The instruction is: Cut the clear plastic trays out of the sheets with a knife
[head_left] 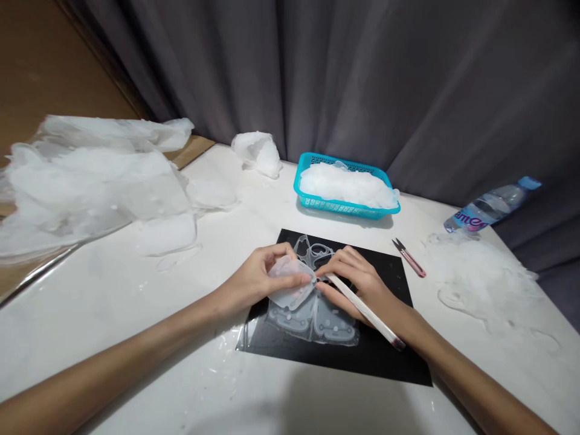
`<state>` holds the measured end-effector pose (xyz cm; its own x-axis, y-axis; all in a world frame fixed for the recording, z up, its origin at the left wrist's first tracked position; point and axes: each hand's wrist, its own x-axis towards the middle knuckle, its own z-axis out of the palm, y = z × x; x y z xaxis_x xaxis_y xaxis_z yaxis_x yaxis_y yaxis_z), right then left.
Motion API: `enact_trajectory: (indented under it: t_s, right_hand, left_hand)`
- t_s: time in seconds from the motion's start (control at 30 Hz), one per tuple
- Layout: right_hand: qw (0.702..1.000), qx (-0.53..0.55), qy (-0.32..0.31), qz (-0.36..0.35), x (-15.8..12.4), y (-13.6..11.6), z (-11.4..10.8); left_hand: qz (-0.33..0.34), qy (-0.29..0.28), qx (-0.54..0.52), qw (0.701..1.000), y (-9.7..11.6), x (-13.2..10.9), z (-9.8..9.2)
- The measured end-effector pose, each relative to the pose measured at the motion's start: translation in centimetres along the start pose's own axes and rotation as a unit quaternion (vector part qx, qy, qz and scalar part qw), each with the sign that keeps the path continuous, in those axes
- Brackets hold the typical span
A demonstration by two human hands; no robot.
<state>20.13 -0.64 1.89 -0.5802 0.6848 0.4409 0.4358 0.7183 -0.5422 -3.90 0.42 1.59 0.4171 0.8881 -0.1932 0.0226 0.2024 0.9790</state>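
My left hand [265, 272] is closed on a thin, translucent, whitish molded piece [290, 293], pinching it between thumb and fingers. My right hand [362, 281] grips a slim white stick-like tool [369, 311] with a dark end pointing toward me; its other end is hidden by my fingers. The right fingertips meet the edge of the molded piece close to my left thumb. Beneath both hands, a clear molded sheet [338, 326] with rounded panels and cut-out loops lies on a black mat [394, 368].
Behind the mat stands a blue basket [348, 209] filled with white translucent pieces. Pink-handled thread snips [410, 260] lie to the right, near a pile of clear scraps [489, 284] and a water bottle [492, 205]. A large heap of translucent sheets [95, 187] covers the left side.
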Motion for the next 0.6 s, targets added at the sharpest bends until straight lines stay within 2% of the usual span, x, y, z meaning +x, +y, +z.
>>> enact_trajectory:
  t_s: [0.1,0.27,0.33,0.4,0.5,0.57,0.6]
  right_hand:
    - [1.0,-0.019,-0.007,0.001,-0.1,-0.1,0.1]
    - [0.996,-0.079,-0.016,-0.027,-0.1,-0.4,0.4]
    - [0.993,-0.113,-0.018,-0.039,-0.1,-0.7,0.5]
    - [0.988,-0.14,-0.014,-0.062,-0.2,-1.2,0.5]
    - [0.986,-0.139,0.018,-0.091,-0.4,-1.8,0.2]
    - [0.99,-0.116,0.046,-0.058,-0.4,-1.7,0.0]
    - [0.992,-0.104,0.062,-0.023,-0.3,-1.4,-0.1]
  left_hand:
    - [0.011,-0.01,0.027,1.0,0.2,0.0,0.0]
    - [0.042,-0.05,0.141,0.988,0.8,-0.4,0.6]
    - [0.039,-0.042,0.157,0.986,0.6,-0.5,0.8]
    - [0.035,0.023,0.14,0.989,0.0,-0.2,0.4]
    - [0.02,0.187,0.049,0.981,-0.5,0.8,-1.6]
    - [0.024,0.233,0.02,0.972,-0.1,1.3,-3.1]
    - [0.044,0.237,0.018,0.97,0.2,1.4,-3.6]
